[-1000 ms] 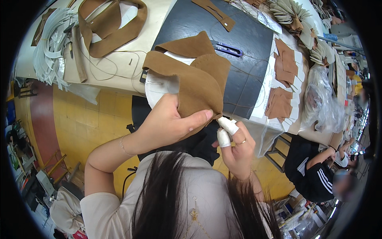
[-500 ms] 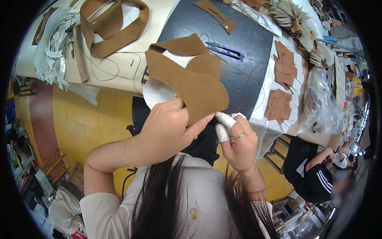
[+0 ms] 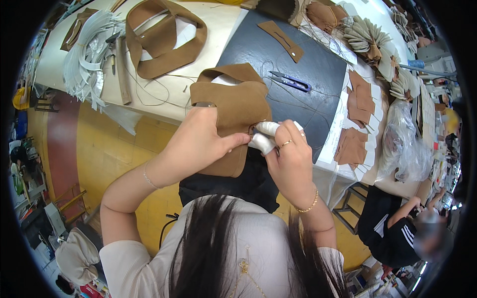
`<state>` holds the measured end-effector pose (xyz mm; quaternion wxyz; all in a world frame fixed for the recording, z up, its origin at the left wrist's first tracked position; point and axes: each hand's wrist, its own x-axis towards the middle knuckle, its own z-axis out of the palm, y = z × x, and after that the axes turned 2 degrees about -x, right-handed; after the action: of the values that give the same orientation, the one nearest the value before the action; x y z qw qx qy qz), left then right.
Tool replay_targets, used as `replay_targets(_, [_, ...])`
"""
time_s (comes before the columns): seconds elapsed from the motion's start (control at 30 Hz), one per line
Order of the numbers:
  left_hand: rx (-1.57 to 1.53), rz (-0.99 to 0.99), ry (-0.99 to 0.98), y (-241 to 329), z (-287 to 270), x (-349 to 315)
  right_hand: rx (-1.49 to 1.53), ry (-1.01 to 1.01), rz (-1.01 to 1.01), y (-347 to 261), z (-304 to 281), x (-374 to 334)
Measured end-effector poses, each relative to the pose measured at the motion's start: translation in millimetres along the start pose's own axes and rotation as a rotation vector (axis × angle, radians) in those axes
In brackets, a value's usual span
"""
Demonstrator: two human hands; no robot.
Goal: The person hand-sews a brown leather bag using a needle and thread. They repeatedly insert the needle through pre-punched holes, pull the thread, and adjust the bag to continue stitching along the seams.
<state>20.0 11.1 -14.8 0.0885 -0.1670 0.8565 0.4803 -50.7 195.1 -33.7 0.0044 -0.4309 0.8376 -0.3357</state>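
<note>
Mostly tan suede piece (image 3: pixel 233 107), folded, curved edges

brown suede piece (image 3: pixel 233 104), black mat (image 3: pixel 298 84), purple snips (image 3: pixel 293 82)

Cream short-sleeved top, long dark hair; white finger wraps, ring and gold bracelet on the right hand (image 3: pixel 290 161); thin bracelet on the left hand (image 3: pixel 198 144).

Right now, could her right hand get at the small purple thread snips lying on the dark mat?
Probably yes: the right hand is busy pinching the brown suede piece, but the purple snips lie uncovered just beyond on the dark mat.
</note>
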Motion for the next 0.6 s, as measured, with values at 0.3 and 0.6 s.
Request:
replay_targets(0.3, [0.331, 0.102, -0.061, 17.4, -30.9, 14.2, -0.048, 0.017, -0.050, -6.7, -8.5, 1.2])
replay_targets(0.6, [0.541, 0.221, -0.113, 40.8, -48.6, 8.0, -0.030, -0.023, -0.083, -10.7, -29.4, 22.3])
